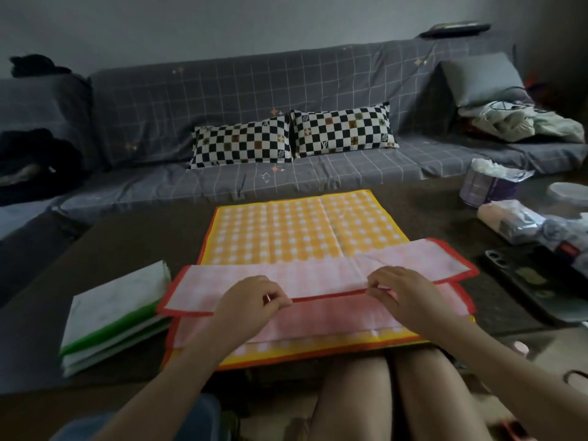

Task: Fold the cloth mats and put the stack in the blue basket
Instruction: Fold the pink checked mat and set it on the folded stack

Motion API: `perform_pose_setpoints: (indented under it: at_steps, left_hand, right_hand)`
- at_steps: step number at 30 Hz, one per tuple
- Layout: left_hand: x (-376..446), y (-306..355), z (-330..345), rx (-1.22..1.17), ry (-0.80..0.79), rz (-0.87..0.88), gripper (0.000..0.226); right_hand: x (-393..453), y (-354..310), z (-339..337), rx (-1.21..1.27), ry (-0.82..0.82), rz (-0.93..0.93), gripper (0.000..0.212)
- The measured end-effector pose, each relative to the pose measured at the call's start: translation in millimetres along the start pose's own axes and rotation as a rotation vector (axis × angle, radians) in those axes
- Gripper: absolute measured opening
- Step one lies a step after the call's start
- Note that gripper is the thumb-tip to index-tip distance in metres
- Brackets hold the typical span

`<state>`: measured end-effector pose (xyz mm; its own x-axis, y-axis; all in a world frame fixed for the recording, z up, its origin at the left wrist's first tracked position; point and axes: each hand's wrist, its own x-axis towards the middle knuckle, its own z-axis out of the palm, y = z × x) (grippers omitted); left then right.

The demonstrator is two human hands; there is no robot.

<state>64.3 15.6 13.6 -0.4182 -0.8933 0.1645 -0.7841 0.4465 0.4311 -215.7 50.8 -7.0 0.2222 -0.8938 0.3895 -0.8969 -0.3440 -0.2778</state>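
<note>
A pink checked mat with a red border [318,275] lies half folded on top of a flat yellow checked mat [292,227] on the dark table. My left hand [251,297] and my right hand [401,291] each pinch the red edge of the pink mat's folded flap, the left near the middle, the right a little to the right of it. A stack of folded green-edged mats [111,316] sits to the left. A blue basket edge [203,415] shows low down under my left forearm, mostly hidden.
The dark table [127,243] holds tissue packs [506,218], a tissue box [490,183] and a black phone [534,275] at the right. Behind it stands a grey checked sofa [254,90] with two black-and-white pillows. My knees are at the table's near edge.
</note>
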Motion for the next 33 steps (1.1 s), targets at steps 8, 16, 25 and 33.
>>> perform_pose_setpoints:
  at_steps: [8, 16, 25, 33]
  left_hand:
    - [-16, -12, 37, -0.054, -0.046, -0.049, 0.015]
    - [-14, -17, 39, -0.070, -0.155, -0.112, 0.022]
    - [24, 0, 57, -0.073, -0.078, -0.050, 0.026]
    - [77, 3, 94, 0.349, -0.236, -0.129, 0.060]
  right_hand:
    - [-23, 1, 22, 0.051, -0.147, 0.133, 0.015]
    - [-28, -1, 23, 0.091, -0.184, 0.157, 0.015]
    - [-31, 1, 23, 0.110, -0.202, 0.184, 0.012]
    - [-32, 2, 26, 0.116, -0.201, 0.188, 0.011]
